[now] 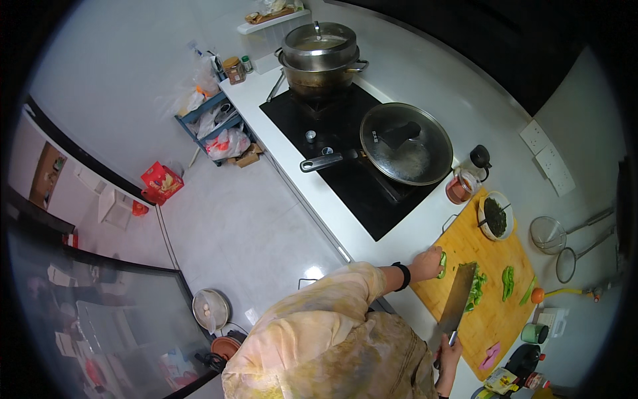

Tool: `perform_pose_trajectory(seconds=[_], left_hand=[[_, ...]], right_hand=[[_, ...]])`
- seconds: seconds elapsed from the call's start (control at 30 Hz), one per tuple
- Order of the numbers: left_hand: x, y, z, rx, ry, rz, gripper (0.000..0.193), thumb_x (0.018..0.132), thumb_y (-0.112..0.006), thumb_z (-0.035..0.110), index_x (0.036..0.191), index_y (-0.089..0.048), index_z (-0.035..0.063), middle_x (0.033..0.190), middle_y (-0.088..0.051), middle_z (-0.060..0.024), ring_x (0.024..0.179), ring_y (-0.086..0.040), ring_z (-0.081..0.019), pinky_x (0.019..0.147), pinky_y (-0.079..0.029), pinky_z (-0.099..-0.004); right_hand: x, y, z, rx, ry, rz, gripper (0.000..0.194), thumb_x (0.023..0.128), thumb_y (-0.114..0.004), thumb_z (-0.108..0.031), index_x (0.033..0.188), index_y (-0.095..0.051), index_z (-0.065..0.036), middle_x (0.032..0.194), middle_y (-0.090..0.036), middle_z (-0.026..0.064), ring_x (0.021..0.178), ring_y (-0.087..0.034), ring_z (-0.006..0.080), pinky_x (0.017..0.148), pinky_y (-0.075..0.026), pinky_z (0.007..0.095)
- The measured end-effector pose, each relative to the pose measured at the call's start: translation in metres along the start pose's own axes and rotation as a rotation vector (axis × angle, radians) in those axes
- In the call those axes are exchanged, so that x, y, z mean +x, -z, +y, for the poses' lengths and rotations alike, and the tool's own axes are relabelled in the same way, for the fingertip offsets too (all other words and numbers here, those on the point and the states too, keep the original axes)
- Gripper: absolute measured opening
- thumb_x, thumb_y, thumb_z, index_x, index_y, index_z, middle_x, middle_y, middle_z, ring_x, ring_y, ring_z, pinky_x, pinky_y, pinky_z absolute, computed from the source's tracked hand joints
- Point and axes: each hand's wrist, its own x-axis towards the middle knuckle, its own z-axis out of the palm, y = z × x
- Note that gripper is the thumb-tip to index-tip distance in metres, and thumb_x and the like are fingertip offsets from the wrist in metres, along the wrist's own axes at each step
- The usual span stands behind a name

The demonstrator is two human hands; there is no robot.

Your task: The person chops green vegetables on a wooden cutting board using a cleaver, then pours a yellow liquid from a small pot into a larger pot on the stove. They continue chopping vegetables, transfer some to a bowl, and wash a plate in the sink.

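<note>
My left hand (424, 264), with a black band at the wrist, holds a piece of green pepper (442, 265) over the near left side of a wooden cutting board (481, 329). In my right hand (450, 353) is the handle of a kitchen cleaver (458, 298). Its broad blade lies across the board, alongside a heap of chopped green pepper (477, 288). Farther right on the board is a whole-looking green pepper (508, 283), with a long green strip (527, 291) past it. A pink cloth-like item (490, 355) lies at the board's lower end.
A bowl of dark green food (495, 218) stands on the board's far end, near a jar of red seasoning (459, 187). A lidded frying pan (406, 144) and a steamer pot (320, 60) occupy the black cooktop (344, 192). Wire strainers (548, 235) hang at right; bottles (537, 380) crowd the lower right.
</note>
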Motion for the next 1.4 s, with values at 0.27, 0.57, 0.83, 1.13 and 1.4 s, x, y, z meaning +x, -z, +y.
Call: perform_pose_trajectory(seconds=[0.27,0.57,0.83,1.13,1.4], left_hand=[[0.008,-0.005,-0.008,0.025,-0.002,0.055,0.038,0.076,-0.063,0.002,0.113,-0.051,0.0004,0.118,-0.048,-0.0281,0.091,-0.062,-0.0447,0.079,-0.053,-0.0494],[0.016,-0.033,-0.028,-0.063,-0.149,-0.063,0.032,0.074,-0.063,0.0,0.104,-0.054,0.0009,0.106,-0.06,-0.0259,0.099,-0.059,-0.0455,0.083,-0.048,-0.0493],[0.001,-0.039,-0.034,-0.149,-0.07,0.065,0.029,0.075,-0.068,0.009,0.099,-0.056,-0.0018,0.099,-0.061,-0.0263,0.097,-0.06,-0.0439,0.082,-0.049,-0.0493],[-0.003,-0.034,-0.035,-0.223,-0.025,0.039,0.035,0.075,-0.07,0.017,0.104,-0.059,-0.0009,0.091,-0.066,-0.0236,0.089,-0.065,-0.0408,0.076,-0.051,-0.0475],[-0.001,-0.04,-0.045,-0.249,-0.064,0.062,0.031,0.075,-0.069,0.016,0.099,-0.059,-0.0008,0.094,-0.065,-0.0243,0.092,-0.064,-0.0408,0.078,-0.051,-0.0484]], right_hand=[[0.0,-0.02,-0.011,-0.07,0.02,0.103,0.018,0.09,-0.065,-0.015,0.101,-0.055,-0.003,0.068,-0.052,0.0035,0.049,-0.051,0.0127,0.042,-0.043,0.0276],[0.022,-0.013,0.012,-0.117,0.149,0.093,0.02,0.086,-0.057,-0.005,0.106,-0.054,-0.003,0.065,-0.051,0.0033,0.043,-0.048,0.0137,0.038,-0.04,0.0311],[0.004,-0.019,-0.014,0.019,0.208,0.117,0.019,0.096,-0.063,-0.016,0.084,-0.052,-0.006,0.05,-0.041,-0.0031,0.037,-0.04,0.0074,0.034,-0.031,0.027],[-0.026,-0.028,-0.04,0.001,0.158,0.094,0.023,0.096,-0.064,-0.015,0.115,-0.062,-0.003,0.06,-0.043,-0.0051,0.046,-0.041,0.0043,0.04,-0.033,0.0233],[-0.039,-0.033,-0.04,-0.11,0.171,0.096,0.03,0.094,-0.065,-0.012,0.121,-0.062,-0.001,0.073,-0.057,-0.0014,0.057,-0.048,0.0049,0.052,-0.04,0.0235]])
